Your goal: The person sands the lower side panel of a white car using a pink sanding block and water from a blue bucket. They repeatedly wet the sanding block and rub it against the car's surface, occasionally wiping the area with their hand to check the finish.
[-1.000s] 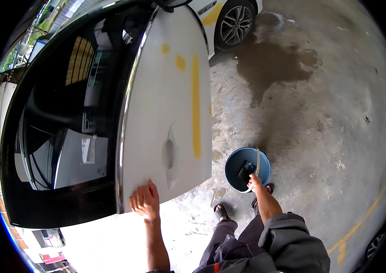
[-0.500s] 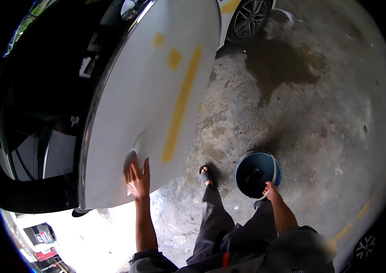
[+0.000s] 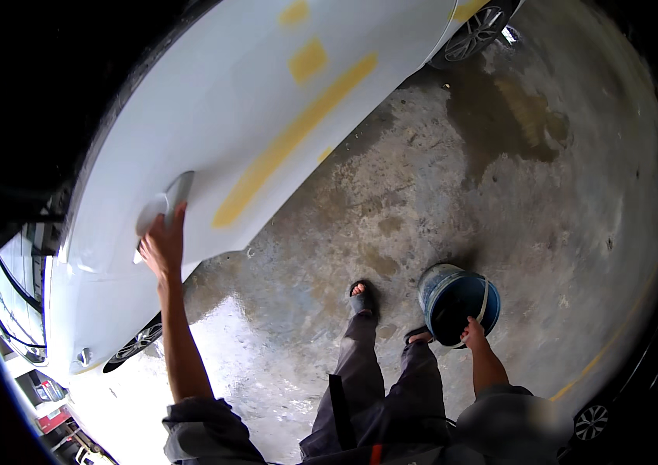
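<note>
While left hand presses door, right hand (seemingly) grips bucket

The left arm stretches up and forward, bare from the rolled sleeve, and the left hand lies flat with fingers spread and pressed against a surface. The right arm hangs lower (elbow bent, forearm short in view), and the right hand curls closed around a rim.

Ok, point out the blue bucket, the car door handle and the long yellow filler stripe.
blue bucket (image 3: 453, 304), head view, on its dark inside.
car door handle (image 3: 176, 191), head view, on its upper end.
long yellow filler stripe (image 3: 290, 141), head view, on its middle.
</note>
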`<state>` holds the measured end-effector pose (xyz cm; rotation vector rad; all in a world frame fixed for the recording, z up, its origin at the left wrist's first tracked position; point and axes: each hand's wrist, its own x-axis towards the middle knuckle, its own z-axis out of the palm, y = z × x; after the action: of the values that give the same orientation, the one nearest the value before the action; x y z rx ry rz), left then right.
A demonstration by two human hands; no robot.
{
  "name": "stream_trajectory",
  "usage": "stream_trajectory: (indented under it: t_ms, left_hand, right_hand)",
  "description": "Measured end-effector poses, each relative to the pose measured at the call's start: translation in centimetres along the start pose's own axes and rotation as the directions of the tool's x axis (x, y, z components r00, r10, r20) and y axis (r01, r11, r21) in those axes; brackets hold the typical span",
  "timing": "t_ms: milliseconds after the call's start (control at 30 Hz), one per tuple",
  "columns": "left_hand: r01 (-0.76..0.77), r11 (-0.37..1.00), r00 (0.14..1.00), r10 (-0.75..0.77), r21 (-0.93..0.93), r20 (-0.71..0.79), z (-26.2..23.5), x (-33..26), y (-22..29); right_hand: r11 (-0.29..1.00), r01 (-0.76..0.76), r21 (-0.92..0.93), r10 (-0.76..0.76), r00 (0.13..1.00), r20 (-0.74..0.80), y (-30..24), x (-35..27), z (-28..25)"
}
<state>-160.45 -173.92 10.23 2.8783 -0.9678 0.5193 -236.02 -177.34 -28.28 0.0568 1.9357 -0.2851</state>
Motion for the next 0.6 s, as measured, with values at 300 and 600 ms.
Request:
stream_trajectory:
  t_ms: [300, 600]
  left_hand:
    - [-0.049, 0.998, 0.990, 0.042, -0.049, -0.134, 4.3, 7.7, -4.1]
    - [-0.156, 0.979, 0.981, 0.139, -0.128, -0.137, 3.8, 6.7, -2.7]
  right_hand:
    - [1.000, -0.012, 0.002, 0.012, 0.999, 0.041, -0.9, -0.8, 1.4]
    - [0.966, 0.050, -0.254, -0.010, 0.987, 0.158, -3.4, -10.0, 9.8]
